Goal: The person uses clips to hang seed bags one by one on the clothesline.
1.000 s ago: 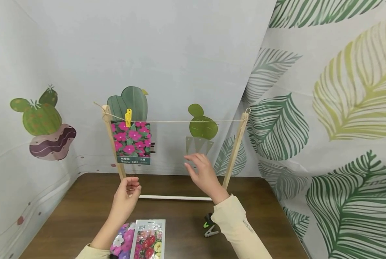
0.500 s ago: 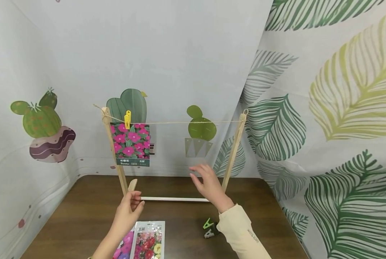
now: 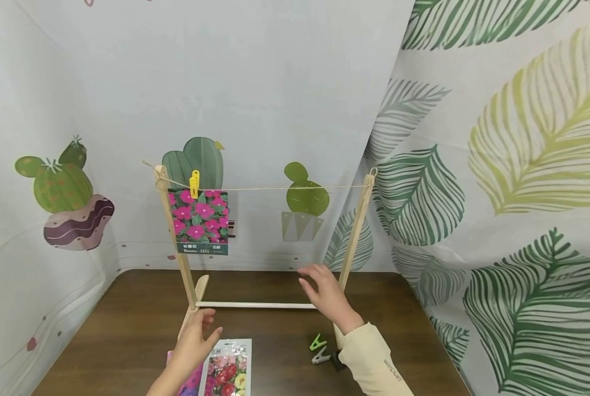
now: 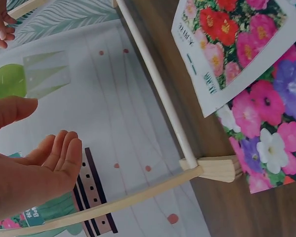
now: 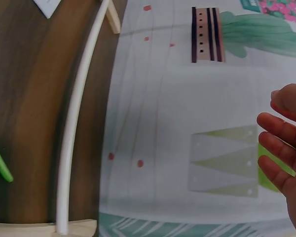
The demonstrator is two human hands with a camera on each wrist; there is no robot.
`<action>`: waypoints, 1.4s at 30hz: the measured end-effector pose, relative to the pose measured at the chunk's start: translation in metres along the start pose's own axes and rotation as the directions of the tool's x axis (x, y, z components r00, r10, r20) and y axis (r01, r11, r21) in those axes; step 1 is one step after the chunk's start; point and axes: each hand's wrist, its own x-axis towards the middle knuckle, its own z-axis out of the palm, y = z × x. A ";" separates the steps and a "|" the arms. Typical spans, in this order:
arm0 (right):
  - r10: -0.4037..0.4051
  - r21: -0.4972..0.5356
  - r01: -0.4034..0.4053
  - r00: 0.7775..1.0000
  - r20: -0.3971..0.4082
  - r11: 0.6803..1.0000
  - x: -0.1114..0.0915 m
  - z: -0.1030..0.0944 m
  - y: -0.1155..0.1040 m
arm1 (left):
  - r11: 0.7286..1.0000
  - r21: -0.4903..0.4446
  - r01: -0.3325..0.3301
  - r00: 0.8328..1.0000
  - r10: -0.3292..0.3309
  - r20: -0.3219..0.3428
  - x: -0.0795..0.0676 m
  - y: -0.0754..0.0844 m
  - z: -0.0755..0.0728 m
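A seed packet with pink flowers (image 3: 200,223) hangs from a string (image 3: 270,189), held by a yellow clothespin (image 3: 194,185) near the left wooden post (image 3: 182,264). Below it, my left hand (image 3: 194,342) hovers above the table's packets, its fingers loosely bent around nothing. The left wrist view shows the same hand (image 4: 37,170) with thumb and fingers apart. My right hand (image 3: 330,297) floats before the right post (image 3: 356,236), also holding nothing. Its fingers (image 5: 276,133) are relaxed in the right wrist view.
Two more flower packets, one white-bordered (image 3: 229,366) and one purple and pink (image 3: 193,379), lie overlapping at the front left. Green (image 3: 317,343), grey (image 3: 319,358) and black (image 3: 337,361) clips lie near the right sleeve. A white rod (image 3: 257,304) joins the posts low down.
My left hand has lowered from beneath the hanging packet toward the packets on the table. The right hand has drifted a little right and down. The hanging packet stays clipped.
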 end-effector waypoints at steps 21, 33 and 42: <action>0.078 0.029 -0.079 0.997 0.024 0.996 -0.051 0.018 0.030 | 0.997 0.077 0.031 0.995 -0.038 0.087 -0.015 -0.025 0.021; 0.136 0.053 -0.137 0.990 0.027 0.989 -0.073 0.023 0.041 | 0.981 0.184 0.054 0.980 -0.087 0.180 -0.021 -0.033 0.029; 0.188 0.054 -0.190 0.982 0.031 0.980 -0.087 0.026 0.048 | 0.949 0.313 0.034 0.973 -0.103 0.206 -0.025 -0.041 0.038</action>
